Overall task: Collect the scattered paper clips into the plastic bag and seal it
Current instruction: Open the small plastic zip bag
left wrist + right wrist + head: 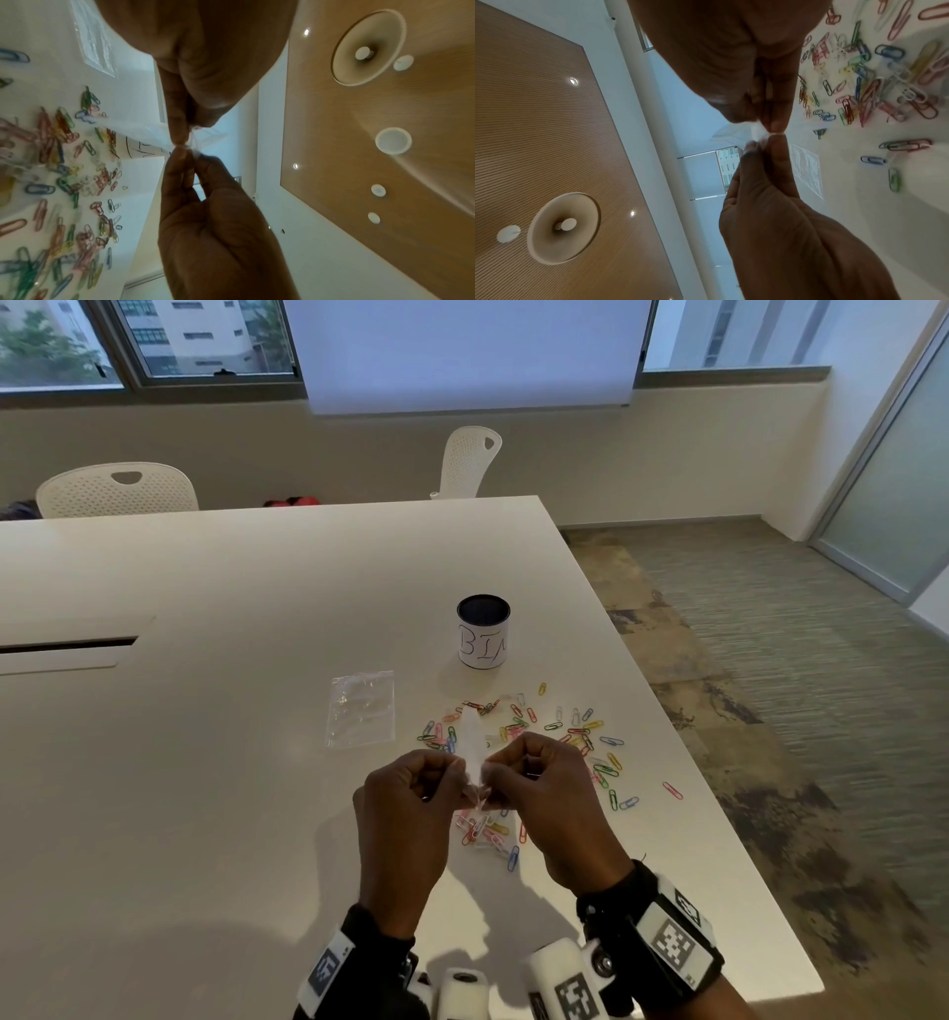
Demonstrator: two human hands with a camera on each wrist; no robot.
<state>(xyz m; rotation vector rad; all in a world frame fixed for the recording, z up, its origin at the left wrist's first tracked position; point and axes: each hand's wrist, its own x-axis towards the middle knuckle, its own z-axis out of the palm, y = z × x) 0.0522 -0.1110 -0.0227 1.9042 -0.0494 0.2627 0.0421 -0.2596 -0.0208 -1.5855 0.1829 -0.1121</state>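
Both hands are raised just above the white table (205,788) and hold a small clear plastic bag (473,742) (151,134) edge-on between them. My left hand (452,773) (182,132) pinches one side of its near end with thumb and forefinger. My right hand (500,773) (775,123) pinches the other side, fingertips almost touching. Coloured paper clips (580,731) (64,154) (864,81) lie scattered beyond and to the right of my hands, with more paper clips (488,829) under them. A second clear bag (362,708) (805,168) lies flat to the left.
A dark cup with a white label (482,631) stands behind the clips. The table's right edge (719,814) runs close to the outermost clips. Two white chairs (118,490) stand at the far side, and a cable slot (67,644) is at the left.
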